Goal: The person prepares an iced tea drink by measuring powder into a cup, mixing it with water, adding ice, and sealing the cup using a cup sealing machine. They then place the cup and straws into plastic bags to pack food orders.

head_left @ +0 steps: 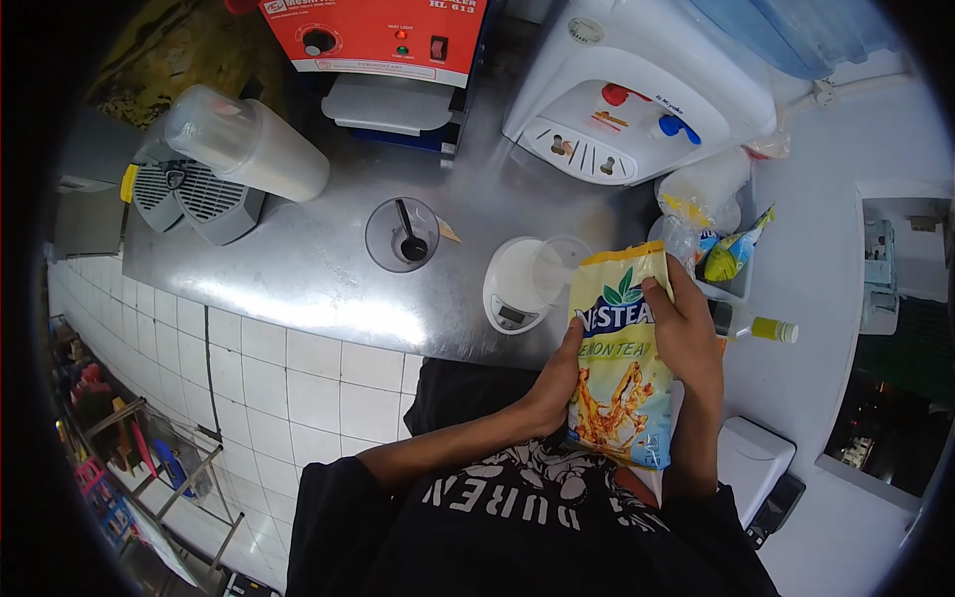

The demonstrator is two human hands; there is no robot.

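1. The bag [622, 393] is right of centre in the frame, held between both hands.
2. The left hand [552, 393] grasps its left edge, thumb against the side; the other fingers are hidden.
3. The right hand [691, 333] grips its upper right edge, thumb bent onto the front, fingers curled along the side.
4. Left of the bag, a clear cup [555, 261] overlaps the scale [509, 269].
5. Left of that, a spoon [413, 249] leans in a tumbler [376, 241].

Two bare hands [557, 391] [688, 333]; one yellow-and-blue Nestea pouch [619, 373]; one white oval scale [511, 279]; one black plastic scoop [411, 242]; one white water dispenser [557, 85].
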